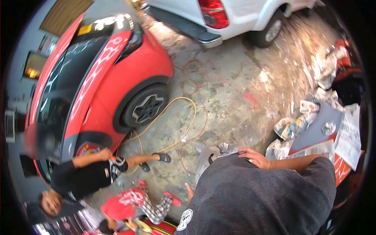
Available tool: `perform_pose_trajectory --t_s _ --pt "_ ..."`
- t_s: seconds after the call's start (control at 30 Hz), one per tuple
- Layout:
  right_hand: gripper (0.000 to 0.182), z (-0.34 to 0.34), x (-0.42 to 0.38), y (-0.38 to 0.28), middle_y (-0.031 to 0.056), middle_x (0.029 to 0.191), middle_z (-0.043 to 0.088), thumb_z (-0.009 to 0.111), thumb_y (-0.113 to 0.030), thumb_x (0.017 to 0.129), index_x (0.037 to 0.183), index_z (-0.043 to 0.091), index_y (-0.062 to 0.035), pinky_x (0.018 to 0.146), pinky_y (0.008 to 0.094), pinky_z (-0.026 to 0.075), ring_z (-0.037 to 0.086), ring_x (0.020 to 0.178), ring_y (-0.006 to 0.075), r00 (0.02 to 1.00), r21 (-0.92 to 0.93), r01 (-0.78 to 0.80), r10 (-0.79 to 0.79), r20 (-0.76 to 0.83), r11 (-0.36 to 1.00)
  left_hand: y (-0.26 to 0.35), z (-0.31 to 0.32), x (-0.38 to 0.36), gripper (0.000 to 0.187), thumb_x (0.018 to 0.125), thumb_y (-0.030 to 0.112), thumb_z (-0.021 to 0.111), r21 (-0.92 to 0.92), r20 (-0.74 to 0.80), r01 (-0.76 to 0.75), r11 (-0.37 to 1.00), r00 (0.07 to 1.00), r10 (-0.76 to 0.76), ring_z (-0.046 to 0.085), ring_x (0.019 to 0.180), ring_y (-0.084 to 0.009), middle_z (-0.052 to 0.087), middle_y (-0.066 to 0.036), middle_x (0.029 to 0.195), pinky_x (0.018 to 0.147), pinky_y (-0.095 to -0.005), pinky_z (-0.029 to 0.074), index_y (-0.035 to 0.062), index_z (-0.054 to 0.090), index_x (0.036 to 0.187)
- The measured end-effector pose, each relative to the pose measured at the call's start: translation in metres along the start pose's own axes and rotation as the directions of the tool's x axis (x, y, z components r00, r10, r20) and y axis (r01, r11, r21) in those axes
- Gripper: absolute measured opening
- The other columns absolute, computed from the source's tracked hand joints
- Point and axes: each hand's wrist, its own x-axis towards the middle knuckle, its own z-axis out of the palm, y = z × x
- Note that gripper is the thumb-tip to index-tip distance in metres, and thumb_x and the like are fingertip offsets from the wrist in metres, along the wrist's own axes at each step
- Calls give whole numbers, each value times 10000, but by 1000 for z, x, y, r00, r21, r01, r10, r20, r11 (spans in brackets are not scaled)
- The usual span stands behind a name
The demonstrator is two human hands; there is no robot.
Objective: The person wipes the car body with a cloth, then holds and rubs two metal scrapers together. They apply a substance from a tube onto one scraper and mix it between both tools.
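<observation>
My right hand (254, 157) lies against the hem of my dark T-shirt (250, 199) at the waist, fingers extended and nothing visible in them. Beneath it show my light grey trousers (207, 157). Only a few fingers of my left hand (189, 192) stick out past the other side of the shirt. They look stretched out, with nothing seen in them; the rest of that hand is hidden. A grey-primed car panel (313, 124), partly masked with newspaper (349, 135), is to my right, apart from my hand.
A red car (105, 78) stands at left and a white pickup (246, 13) ahead. An orange hose (195, 113) and a thin red hose (181, 150) loop across the concrete floor (235, 94). A person in black (84, 174) stands by the car; another in red (123, 203) is low down nearby.
</observation>
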Motion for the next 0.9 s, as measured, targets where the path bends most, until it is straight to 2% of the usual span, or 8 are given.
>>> perform_pose_trajectory --t_s 0.17,0.3,0.47,0.53,0.63,0.73,0.8,0.9 --pt "511 12 -13 4 188 1465 401 346 -385 1013 1343 535 -43 1132 473 310 382 1367 372 957 6 -93 91 -275 996 61 -77 68 910 924 753 341 288 111 -29 957 994 -4 456 1306 -294 457 -177 1447 1063 -438 367 20 393 1461" --pt "518 24 5 -1 183 1461 404 336 -400 1018 1346 522 -45 1126 468 320 385 1365 369 866 1 -113 99 -490 994 146 -141 143 924 921 759 338 506 185 -81 859 983 -17 442 1323 -298 441 -180 1464 1078 -441 354 19 379 1472" --pt "525 51 26 -5 179 1462 399 333 -408 1015 1332 534 -41 1120 466 324 390 1359 364 741 -15 -190 133 -658 982 280 -167 244 942 917 767 334 562 220 -153 813 975 31 424 1345 -303 420 -183 1486 1097 -444 338 17 361 1486" --pt "532 68 30 -4 182 1461 400 336 -418 1010 1324 542 -41 1118 464 325 393 1355 363 668 50 -214 183 -721 976 335 -148 282 950 915 770 332 533 231 -179 827 971 62 417 1354 -305 412 -185 1495 1104 -446 332 16 354 1492" --pt "586 81 32 -3 180 1468 389 333 -497 1027 1321 570 -49 1118 468 303 396 1351 346 555 88 -166 167 -815 982 413 -101 322 961 913 774 330 445 241 -217 869 963 117 406 1367 -307 400 -187 1508 1116 -448 322 15 343 1501" --pt "581 83 34 -3 180 1466 390 347 -498 1024 1310 582 -51 1115 462 309 399 1349 345 438 132 -179 199 -877 975 482 -52 346 972 910 779 327 388 256 -266 882 951 174 396 1381 -310 388 -189 1522 1127 -450 313 14 332 1509" --pt "550 80 30 9 187 1450 403 350 -458 1003 1277 589 -45 1103 455 328 413 1329 356 392 155 -166 209 -896 974 517 -17 353 980 908 782 326 365 332 -291 884 928 168 389 1389 -312 380 -190 1530 1134 -451 306 13 325 1515" --pt "533 64 17 31 191 1443 411 359 -438 989 1255 595 -40 1096 450 335 418 1319 362 303 168 -142 205 -931 975 557 48 345 1041 897 802 305 336 520 -316 887 848 106 229 1471 -318 185 -181 1614 1190 -433 181 6 169 1555"
